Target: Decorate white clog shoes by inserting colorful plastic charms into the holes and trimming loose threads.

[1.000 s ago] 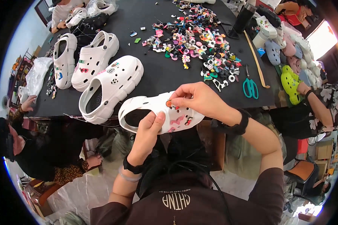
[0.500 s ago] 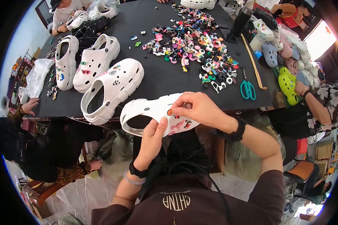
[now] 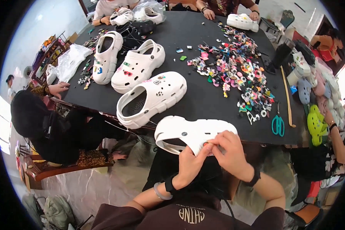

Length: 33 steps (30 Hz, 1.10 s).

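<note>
A white clog (image 3: 195,126) lies on its side at the table's near edge, its upper turned toward me. My left hand (image 3: 191,163) grips its near side, thumb on the upper. My right hand (image 3: 232,153) is closed, with thumb and fingertips pinching a small orange-red shoe charm (image 3: 206,144) against the upper. Most of that charm is hidden by my fingers, and the toe is partly covered by my right hand. Just beyond stands another white clog (image 3: 163,90) with charms on it. Two more decorated white clogs, a wide one (image 3: 136,74) and a narrower-looking one (image 3: 107,63), stand farther left.
A heap of colourful charms (image 3: 234,73) spreads over the black table (image 3: 172,46). Teal-handled scissors (image 3: 278,126) and a long yellowish stick (image 3: 285,94) lie at right, near a dark bottle (image 3: 283,53). A co-worker's hand (image 3: 59,89) rests at the left edge; another holds a green clog (image 3: 316,124).
The view has shifted, so the table sits farther right in the picture. My hands have come closer together on the clog, and its upper has turned more toward me, hiding the pink charms.
</note>
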Each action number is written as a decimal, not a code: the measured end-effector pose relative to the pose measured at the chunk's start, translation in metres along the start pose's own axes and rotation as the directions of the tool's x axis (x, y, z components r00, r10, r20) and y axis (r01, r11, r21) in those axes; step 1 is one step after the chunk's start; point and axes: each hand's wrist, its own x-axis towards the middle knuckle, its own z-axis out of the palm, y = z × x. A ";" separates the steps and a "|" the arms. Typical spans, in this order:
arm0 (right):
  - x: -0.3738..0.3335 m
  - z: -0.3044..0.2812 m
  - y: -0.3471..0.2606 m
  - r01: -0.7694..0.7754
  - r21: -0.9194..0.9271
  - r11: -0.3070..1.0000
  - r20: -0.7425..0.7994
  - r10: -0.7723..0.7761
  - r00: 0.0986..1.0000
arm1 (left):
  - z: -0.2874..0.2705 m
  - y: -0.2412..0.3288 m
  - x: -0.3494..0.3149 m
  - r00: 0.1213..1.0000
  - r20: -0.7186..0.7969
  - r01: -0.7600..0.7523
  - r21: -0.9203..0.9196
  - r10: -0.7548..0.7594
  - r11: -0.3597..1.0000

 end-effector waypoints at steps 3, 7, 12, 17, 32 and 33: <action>-0.011 0.007 -0.001 -0.005 -0.027 1.000 -0.062 0.003 0.998 | 0.000 -0.003 -0.001 1.000 -0.013 0.005 -0.047 -0.006 0.999; -0.016 0.004 -0.002 0.010 -0.029 1.000 -0.034 -0.011 0.999 | -0.001 -0.004 -0.001 0.999 -0.041 -0.027 0.063 0.030 0.998; -0.015 -0.004 -0.002 -0.165 0.158 0.974 -0.061 0.177 0.982 | -0.001 -0.002 0.003 0.996 -0.071 -0.030 0.188 0.044 0.982; -0.016 -0.005 0.000 -0.309 0.271 0.912 -0.038 0.331 0.943 | 0.002 -0.003 0.001 0.982 -0.080 -0.140 0.284 0.169 0.948; -0.022 0.021 0.012 -0.058 0.015 0.998 -0.194 0.059 0.979 | -0.003 -0.001 -0.003 1.000 -0.016 0.023 0.049 -0.023 0.999; -0.022 0.021 0.012 -0.051 0.017 0.999 -0.195 0.054 0.979 | -0.003 0.000 -0.004 1.000 -0.012 0.027 -0.019 -0.027 0.999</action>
